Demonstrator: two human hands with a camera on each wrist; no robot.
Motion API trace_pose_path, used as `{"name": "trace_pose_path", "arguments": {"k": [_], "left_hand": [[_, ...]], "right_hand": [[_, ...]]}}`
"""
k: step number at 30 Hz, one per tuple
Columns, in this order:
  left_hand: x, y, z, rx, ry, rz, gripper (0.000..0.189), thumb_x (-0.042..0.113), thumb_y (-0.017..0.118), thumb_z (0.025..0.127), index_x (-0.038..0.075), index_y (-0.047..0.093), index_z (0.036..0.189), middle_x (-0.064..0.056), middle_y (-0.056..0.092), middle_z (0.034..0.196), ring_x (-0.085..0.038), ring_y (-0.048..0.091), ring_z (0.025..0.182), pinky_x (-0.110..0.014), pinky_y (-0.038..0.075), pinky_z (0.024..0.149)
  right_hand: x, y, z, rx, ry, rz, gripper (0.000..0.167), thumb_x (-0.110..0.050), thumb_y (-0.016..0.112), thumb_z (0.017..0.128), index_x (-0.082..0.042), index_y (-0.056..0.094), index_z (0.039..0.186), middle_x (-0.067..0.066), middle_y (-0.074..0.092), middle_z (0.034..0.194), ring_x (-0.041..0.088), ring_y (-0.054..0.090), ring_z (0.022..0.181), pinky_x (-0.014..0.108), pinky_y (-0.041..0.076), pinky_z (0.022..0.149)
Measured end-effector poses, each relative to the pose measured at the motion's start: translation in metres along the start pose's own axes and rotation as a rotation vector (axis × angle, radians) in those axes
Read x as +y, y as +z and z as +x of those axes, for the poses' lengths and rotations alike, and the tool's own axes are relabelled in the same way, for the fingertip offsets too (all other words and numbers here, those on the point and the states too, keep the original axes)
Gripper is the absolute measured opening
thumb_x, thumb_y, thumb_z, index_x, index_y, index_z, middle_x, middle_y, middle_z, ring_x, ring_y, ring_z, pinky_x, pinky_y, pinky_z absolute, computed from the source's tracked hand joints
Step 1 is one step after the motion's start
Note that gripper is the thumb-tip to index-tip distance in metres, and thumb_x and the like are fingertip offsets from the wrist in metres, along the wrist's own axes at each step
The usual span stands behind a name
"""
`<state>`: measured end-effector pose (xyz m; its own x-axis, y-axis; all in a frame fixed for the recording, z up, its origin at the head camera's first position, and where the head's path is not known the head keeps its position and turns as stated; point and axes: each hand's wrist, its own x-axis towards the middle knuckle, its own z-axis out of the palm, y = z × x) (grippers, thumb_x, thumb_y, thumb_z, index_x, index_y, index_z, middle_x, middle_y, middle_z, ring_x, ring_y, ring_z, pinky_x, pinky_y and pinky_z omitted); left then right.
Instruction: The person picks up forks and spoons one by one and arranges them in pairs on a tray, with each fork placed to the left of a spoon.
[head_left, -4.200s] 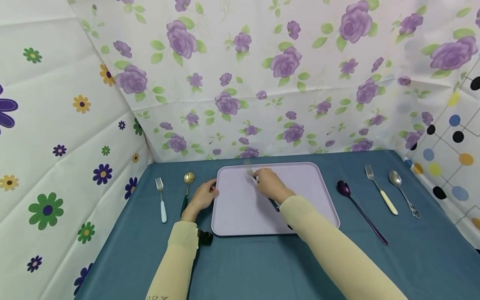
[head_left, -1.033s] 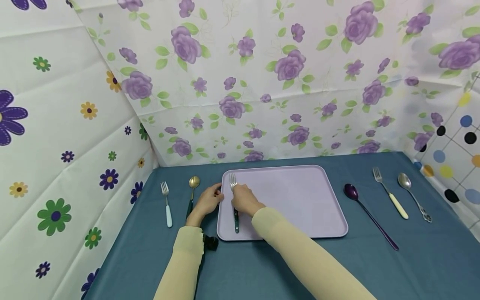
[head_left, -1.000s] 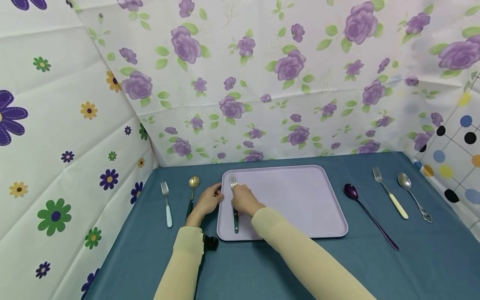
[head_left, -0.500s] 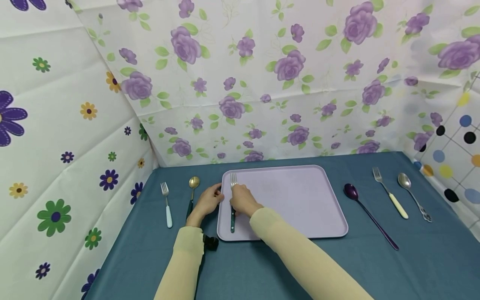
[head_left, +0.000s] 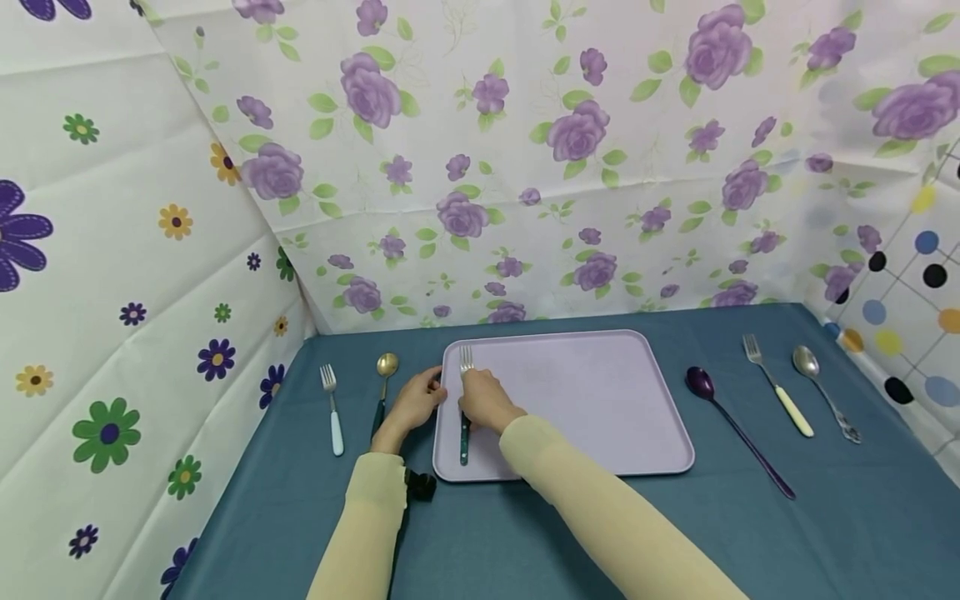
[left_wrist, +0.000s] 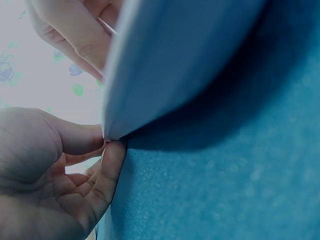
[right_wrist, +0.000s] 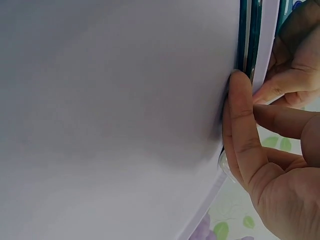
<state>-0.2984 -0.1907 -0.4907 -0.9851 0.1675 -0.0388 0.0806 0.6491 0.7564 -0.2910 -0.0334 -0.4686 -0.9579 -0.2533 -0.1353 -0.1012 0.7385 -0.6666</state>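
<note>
A lilac rectangular tray (head_left: 585,400) lies on the table. My left hand (head_left: 417,402) is at its left edge; in the left wrist view, thumb and finger pinch the rim. Inside that edge, a fork (head_left: 464,446) with a dark green handle lies lengthwise, tines pointing away from me. My right hand (head_left: 487,402) holds it near the neck, covering its middle; in the right wrist view, fingers and thumb lie either side of the handle (right_wrist: 244,40). Just left of my left hand is a gold spoon (head_left: 387,367), its dark green handle partly hidden by that wrist.
A fork with a pale blue handle (head_left: 337,433) lies farther left on the blue tablecloth (head_left: 480,542). Right of the tray are a purple spoon (head_left: 738,433), a fork with a cream handle (head_left: 793,412) and a silver spoon (head_left: 825,396). Flowered cloth (head_left: 525,233) hangs behind.
Since the earliest frame, my right hand has brought the green-handled fork from the tray's middle to its left side and straightened it. Over the last second it shifted slightly left; my left hand stayed.
</note>
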Motion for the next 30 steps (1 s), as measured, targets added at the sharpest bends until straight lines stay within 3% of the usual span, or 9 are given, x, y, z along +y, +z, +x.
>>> {"name": "trace_pose_path", "arguments": {"k": [4, 6, 10, 13, 16, 19, 24, 30], "left_hand": [[-0.001, -0.001, 0.000, -0.002, 0.003, -0.003, 0.050, 0.002, 0.057, 0.102, -0.009, 0.047, 0.150, -0.010, 0.058, 0.093, -0.020, 0.056, 0.079, -0.035, 0.047, 0.073], [-0.002, -0.001, -0.001, -0.002, 0.001, 0.003, 0.050, 0.002, 0.057, 0.102, -0.009, 0.047, 0.150, -0.010, 0.057, 0.093, -0.020, 0.056, 0.079, -0.035, 0.047, 0.073], [-0.004, -0.001, -0.002, 0.002, -0.007, 0.007, 0.049, 0.002, 0.057, 0.102, -0.009, 0.047, 0.150, -0.010, 0.056, 0.093, -0.020, 0.055, 0.079, -0.035, 0.047, 0.073], [-0.005, -0.001, -0.002, 0.003, -0.009, 0.004, 0.049, 0.002, 0.056, 0.103, -0.009, 0.047, 0.150, -0.011, 0.056, 0.093, -0.021, 0.056, 0.080, -0.035, 0.047, 0.074], [-0.005, 0.000, -0.001, 0.004, -0.011, 0.007, 0.049, 0.003, 0.056, 0.103, -0.010, 0.047, 0.150, -0.011, 0.057, 0.095, -0.021, 0.057, 0.082, -0.036, 0.048, 0.074], [-0.005, 0.000, 0.000, 0.006, -0.010, 0.007, 0.049, 0.004, 0.057, 0.103, -0.010, 0.047, 0.149, -0.011, 0.057, 0.096, -0.022, 0.058, 0.084, -0.036, 0.049, 0.076], [-0.005, 0.000, 0.001, 0.003, -0.010, 0.002, 0.049, 0.005, 0.057, 0.103, -0.009, 0.048, 0.150, -0.011, 0.057, 0.097, -0.023, 0.059, 0.086, -0.038, 0.049, 0.078], [-0.003, 0.002, 0.002, -0.003, -0.012, 0.010, 0.051, 0.006, 0.058, 0.103, -0.008, 0.046, 0.151, -0.011, 0.058, 0.100, -0.023, 0.059, 0.088, -0.038, 0.048, 0.080]], "right_hand": [[-0.001, -0.004, -0.002, 0.011, -0.019, -0.017, 0.008, 0.000, 0.063, 0.099, 0.001, 0.066, 0.092, 0.012, 0.065, 0.069, 0.016, 0.062, 0.044, 0.026, 0.050, 0.048], [-0.002, -0.006, -0.004, 0.024, -0.037, -0.026, 0.009, -0.001, 0.064, 0.099, 0.004, 0.071, 0.100, 0.016, 0.070, 0.079, 0.015, 0.060, 0.047, 0.026, 0.049, 0.048], [-0.003, -0.010, -0.006, 0.031, -0.061, -0.057, 0.033, -0.005, 0.066, 0.099, 0.006, 0.068, 0.130, 0.023, 0.072, 0.114, 0.016, 0.061, 0.056, 0.027, 0.049, 0.054], [-0.003, -0.014, -0.008, 0.025, -0.070, -0.080, 0.039, -0.008, 0.067, 0.099, 0.005, 0.065, 0.137, 0.023, 0.068, 0.129, 0.022, 0.068, 0.073, 0.032, 0.055, 0.066], [-0.001, -0.019, -0.009, 0.038, -0.077, -0.099, 0.037, -0.010, 0.069, 0.099, 0.002, 0.068, 0.134, 0.020, 0.068, 0.131, 0.028, 0.070, 0.100, 0.040, 0.056, 0.084], [0.002, -0.026, -0.011, 0.066, -0.088, -0.111, 0.033, -0.012, 0.070, 0.099, 0.000, 0.070, 0.130, 0.017, 0.069, 0.130, 0.032, 0.067, 0.116, 0.045, 0.053, 0.095], [0.010, -0.036, -0.013, 0.082, -0.105, -0.135, 0.029, -0.015, 0.069, 0.100, -0.003, 0.071, 0.127, 0.015, 0.070, 0.124, 0.031, 0.066, 0.111, 0.047, 0.052, 0.095], [0.020, -0.051, -0.015, 0.108, -0.106, -0.116, 0.027, -0.015, 0.069, 0.100, -0.004, 0.072, 0.125, 0.011, 0.073, 0.105, 0.024, 0.067, 0.093, 0.042, 0.055, 0.084]]}}
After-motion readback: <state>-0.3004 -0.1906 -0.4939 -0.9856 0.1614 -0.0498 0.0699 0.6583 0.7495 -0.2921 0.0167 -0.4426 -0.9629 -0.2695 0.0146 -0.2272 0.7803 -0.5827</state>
